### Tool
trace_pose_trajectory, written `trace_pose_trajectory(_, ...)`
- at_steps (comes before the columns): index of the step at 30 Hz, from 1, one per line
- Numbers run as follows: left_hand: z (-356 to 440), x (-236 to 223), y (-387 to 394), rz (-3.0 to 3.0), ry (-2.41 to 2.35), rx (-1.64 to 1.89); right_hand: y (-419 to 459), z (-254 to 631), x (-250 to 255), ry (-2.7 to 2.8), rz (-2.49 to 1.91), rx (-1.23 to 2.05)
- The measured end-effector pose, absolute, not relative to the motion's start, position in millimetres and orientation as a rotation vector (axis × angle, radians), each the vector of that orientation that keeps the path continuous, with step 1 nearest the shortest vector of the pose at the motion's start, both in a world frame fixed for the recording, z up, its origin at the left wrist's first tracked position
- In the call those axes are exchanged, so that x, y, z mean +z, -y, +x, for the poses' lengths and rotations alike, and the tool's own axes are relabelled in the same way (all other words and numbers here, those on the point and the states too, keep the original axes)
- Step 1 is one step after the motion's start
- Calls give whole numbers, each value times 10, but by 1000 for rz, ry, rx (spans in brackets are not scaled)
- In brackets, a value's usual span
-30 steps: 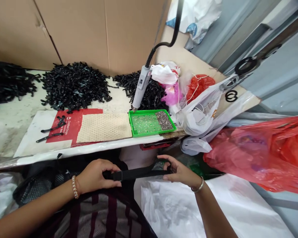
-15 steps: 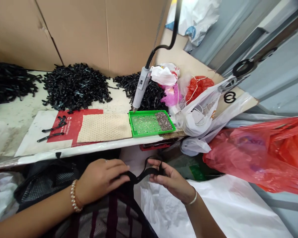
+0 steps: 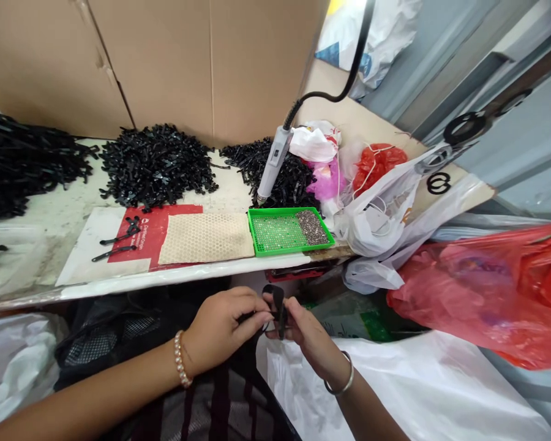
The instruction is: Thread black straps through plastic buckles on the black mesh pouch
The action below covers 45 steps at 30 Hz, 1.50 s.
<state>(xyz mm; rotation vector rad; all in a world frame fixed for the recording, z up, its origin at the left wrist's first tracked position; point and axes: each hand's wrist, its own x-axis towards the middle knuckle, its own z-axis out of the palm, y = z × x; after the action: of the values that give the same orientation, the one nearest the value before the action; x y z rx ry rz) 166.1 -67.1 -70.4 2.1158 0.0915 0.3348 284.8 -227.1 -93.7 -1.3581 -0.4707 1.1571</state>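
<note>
My left hand (image 3: 229, 324) is closed, its thumb and fingers pinching one end of a thin black strap (image 3: 278, 299). My right hand (image 3: 311, 337) grips the same strap, which bends in a loop between the two hands. Both hands are close together in front of the table edge, above the lap. Fingers partly cover the strap, so its full shape does not show. Just beyond them on the table lies a green tray (image 3: 290, 251) with small metal screws (image 3: 313, 228) heaped at its right end. A grey electric screwdriver (image 3: 274, 160) hangs over the tray's back left corner.
A beige dimpled pad (image 3: 206, 239) lies left of the tray. Several black strips (image 3: 117, 251) rest on red and white card. Piles of black parts (image 3: 158, 165) line the cardboard wall (image 3: 165, 67). Plastic bags (image 3: 477, 288) crowd the right side.
My hands have come together, and the strap has gone from a wide loop to a tighter one between them. The whole view has shifted slightly, with the table now further right.
</note>
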Motion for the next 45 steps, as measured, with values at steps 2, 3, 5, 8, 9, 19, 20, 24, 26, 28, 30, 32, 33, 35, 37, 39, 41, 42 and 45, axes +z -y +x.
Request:
trace_pose_trajectory(2,1656,-688,622,1969,-147,314,2250,2819,-971,566,-1378,1019)
trace_pose_trajectory(3,1651,-682,594,1896,-167,295,2235,2804,-977,637,-1404,910)
trace_pose_trajectory(5,1631,-668,541,1751,-217,223,2198,2783,-964,806,-1501,608)
trace_pose_trajectory(8,1592,-634,479,1566,-311,97,2124,2798,-873,1052,-1651,209)
trace_pose_trajectory(9,1579,-621,465,1526,-331,80,2097,2816,-826,1157,-1688,162)
trace_pose_trajectory(19,1540,-609,467,1481,-277,-3,1891,2947,-570,1487,-1500,513)
trace_pose_trajectory(20,1542,-606,467,1477,-272,-14,1883,2937,-572,1458,-1483,518)
trace_pose_trajectory(24,1544,-557,435,1466,-208,-49,1875,2870,-566,1296,-1464,495)
trace_pose_trajectory(26,1536,-524,410,1451,-182,-83,1887,2833,-562,1263,-1484,496)
trace_pose_trajectory(28,1520,-502,392,1436,-175,-112,1906,2801,-565,1242,-1483,507)
trace_pose_trajectory(30,1503,-498,383,1410,-186,-130,1926,2773,-573,1212,-1467,520)
trace_pose_trajectory(32,1490,-520,381,1379,-201,-135,1935,2754,-581,1196,-1471,519)
trace_pose_trajectory(33,1485,-542,380,1367,-211,-136,1933,2750,-583,1205,-1485,520)
trace_pose_trajectory(35,1476,-598,368,1356,-240,-145,1918,2753,-579,1241,-1528,541)
trace_pose_trajectory(37,1460,-652,339,1376,-282,-132,1889,2776,-560,1286,-1588,607)
trace_pose_trajectory(39,1431,-677,294,1458,-308,-48,1850,2815,-524,1324,-1658,655)
trace_pose_trajectory(41,1393,-664,250,1606,-298,105,1806,2860,-480,1384,-1718,638)
trace_pose_trajectory(42,1375,-648,235,1691,-279,175,1784,2878,-460,1417,-1733,613)
trace_pose_trajectory(45,1342,-602,234,1895,-224,315,1717,2897,-436,1487,-1728,606)
